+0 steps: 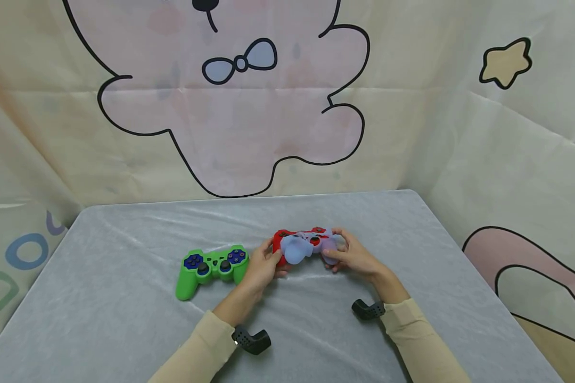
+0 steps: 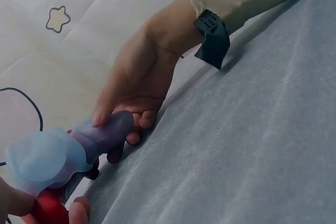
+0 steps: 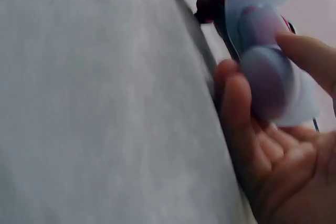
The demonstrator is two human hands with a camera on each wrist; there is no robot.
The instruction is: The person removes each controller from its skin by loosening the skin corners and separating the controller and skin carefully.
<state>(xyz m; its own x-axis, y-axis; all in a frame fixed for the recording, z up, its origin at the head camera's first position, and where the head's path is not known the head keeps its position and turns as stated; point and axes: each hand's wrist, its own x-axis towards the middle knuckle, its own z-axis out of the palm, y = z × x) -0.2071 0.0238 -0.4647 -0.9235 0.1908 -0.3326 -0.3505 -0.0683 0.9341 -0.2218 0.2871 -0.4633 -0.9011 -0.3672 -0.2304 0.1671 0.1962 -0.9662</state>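
Just right of the table's middle, in the head view, both hands hold a red game controller (image 1: 278,243) with a translucent pale blue-purple silicone cover (image 1: 296,250). My left hand (image 1: 261,268) grips the controller's left, bare red handle. My right hand (image 1: 359,259) holds the right handle through the cover, thumb on top and fingers below. The cover encloses that handle, while its left part is bunched up over the controller's middle, as the left wrist view shows at the loose cover end (image 2: 42,156). In the right wrist view the covered handle (image 3: 268,82) lies between thumb and fingers.
A green game controller (image 1: 214,264) with dark blue buttons lies on the grey cloth-covered table (image 1: 124,324), close to the left hand. Black wrist devices (image 1: 252,340) sit on both wrists. A patterned curtain (image 1: 402,133) hangs behind the table and along its sides.
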